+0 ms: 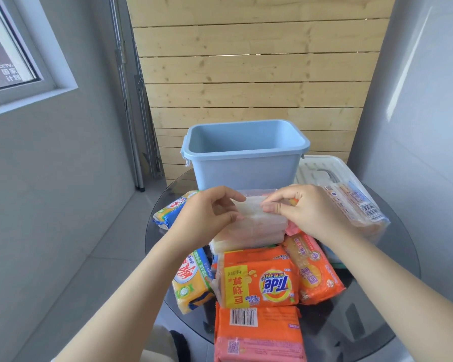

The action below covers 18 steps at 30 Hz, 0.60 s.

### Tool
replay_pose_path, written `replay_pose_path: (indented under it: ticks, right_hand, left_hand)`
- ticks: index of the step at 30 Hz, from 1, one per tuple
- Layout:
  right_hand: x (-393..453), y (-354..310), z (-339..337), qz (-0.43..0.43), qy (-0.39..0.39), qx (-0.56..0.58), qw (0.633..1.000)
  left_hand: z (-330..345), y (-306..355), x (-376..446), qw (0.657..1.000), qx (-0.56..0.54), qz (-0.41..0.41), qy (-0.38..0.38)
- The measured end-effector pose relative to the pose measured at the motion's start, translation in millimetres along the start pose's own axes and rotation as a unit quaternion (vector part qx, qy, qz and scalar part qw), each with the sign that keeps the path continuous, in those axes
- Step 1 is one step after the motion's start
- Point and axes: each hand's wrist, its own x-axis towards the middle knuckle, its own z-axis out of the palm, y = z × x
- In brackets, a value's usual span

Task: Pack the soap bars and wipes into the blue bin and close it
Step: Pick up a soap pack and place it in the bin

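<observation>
Here, both the left hand [207, 215] and right hand [304, 212] pinch a clear soap pack [249, 226] before the open blue bin [243, 158], fingers curled.

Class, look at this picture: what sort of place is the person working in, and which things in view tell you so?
Probably a corner of a home, perhaps an enclosed balcony or utility nook. Clues: a round glass table piled with soap packs, a tiled floor, a window in a grey wall, and a wooden slat screen behind.
</observation>
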Motion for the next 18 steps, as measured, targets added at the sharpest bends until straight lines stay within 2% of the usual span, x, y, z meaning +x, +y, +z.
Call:
replay_pose_path:
  ticks: [5, 8, 12, 15, 18]
  right_hand:
    - [1.9, 2.3, 6.7, -0.006, 0.015, 0.03, 0.999]
    - [2.0, 5.7, 8.6, 0.006, 0.026, 0.029, 0.999]
    - [2.1, 6.8, 10.1, -0.002, 0.02, 0.031, 0.999]
    - [2.5, 6.3, 8.3, -0.007, 0.001, 0.038, 0.999]
    - [1.8, 6.1, 9.9, -0.017, -0.011, 0.023, 1.0]
  left_hand:
    - [6.0, 1.8, 2.5, 0.997, 0.001, 0.003, 0.073]
    - [11.3, 3.0, 1.1, 0.993, 0.05, 0.028, 0.102]
    - [14.1, 0.7, 1.2, 0.982, 0.122, 0.103, 0.103]
    - [13.1, -3.2, 1.2, 0.978, 0.143, 0.117, 0.099]
    - [16.0, -2.5, -1.6, 0.982, 0.113, 0.109, 0.105]
